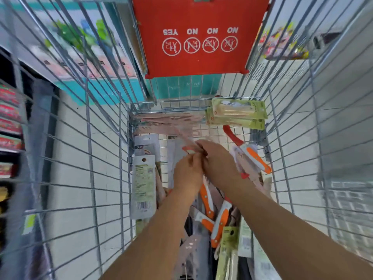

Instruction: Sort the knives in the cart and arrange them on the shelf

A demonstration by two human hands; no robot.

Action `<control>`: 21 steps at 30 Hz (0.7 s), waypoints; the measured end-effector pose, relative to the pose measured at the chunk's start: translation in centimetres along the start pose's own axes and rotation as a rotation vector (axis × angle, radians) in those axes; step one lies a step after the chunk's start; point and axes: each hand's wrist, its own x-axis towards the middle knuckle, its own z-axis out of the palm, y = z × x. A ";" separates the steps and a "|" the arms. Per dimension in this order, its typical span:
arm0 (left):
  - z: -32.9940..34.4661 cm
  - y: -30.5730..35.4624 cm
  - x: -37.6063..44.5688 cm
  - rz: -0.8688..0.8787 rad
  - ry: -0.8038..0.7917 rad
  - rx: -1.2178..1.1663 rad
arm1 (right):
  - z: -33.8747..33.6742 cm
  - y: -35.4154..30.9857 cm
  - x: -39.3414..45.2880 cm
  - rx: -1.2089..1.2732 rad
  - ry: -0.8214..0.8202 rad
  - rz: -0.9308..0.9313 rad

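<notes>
Both forearms reach down into the cart (105,150), crossing low in the frame and meeting near the middle of the basket. Left hand (188,174) and right hand (217,161) are touching, fingers closed together on a small pack (188,151), white with a red-orange edge. Blurred; can't tell if it's a knife or just a card, nor which hand carries the load.

Knives relative to the grip:
- Just right of it: orange knife (256,158), orange-and-white handle, lying diagonal on a clear pack, with a red curved handle (232,135) above it.
- Up and right, against the far wall: green packs (238,114), two stacked, pale knife inside, lying sideways.
- Directly beyond the hands: pink packs (167,123), a flat fanned row across the far end.
- Left: card back (143,186) upright against the side wall, hang hole on top, barcode at the bottom; grey pack (145,147) behind it.
- Below, under the forearms: loose pile of orange handles (210,205), several, overlapping at different angles, plus another green card (229,239) and a pink one (188,249) nearest the camera.

Red flap (197,37) hangs at the far end, with YES/NO icons upside down. Shelves (10,118) outside the wire on the left are motion-blurred.
</notes>
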 end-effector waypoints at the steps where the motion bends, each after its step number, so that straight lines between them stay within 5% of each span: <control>1: -0.3 -0.3 0.0 -0.030 0.026 -0.011 | 0.0 -0.5 -0.5 0.037 -0.021 0.038; 5: -1.2 -2.5 -0.1 -0.158 0.126 -0.045 | 0.5 -0.7 -2.5 0.090 -0.129 0.087; 8: -2.0 -4.0 -0.7 -0.211 0.209 -0.022 | 0.8 1.6 -3.5 -0.165 -0.113 0.272; 12: -2.7 -5.5 -2.6 -0.209 0.107 0.325 | 1.6 3.5 -5.6 -0.425 -0.179 0.467; 18: -2.1 -6.3 -4.7 -0.190 0.055 0.488 | 1.8 1.5 -6.4 -0.486 0.042 0.263; 21: -2.0 -6.5 -4.6 -0.198 0.060 0.513 | 2.5 1.9 -6.2 -0.491 -0.108 0.373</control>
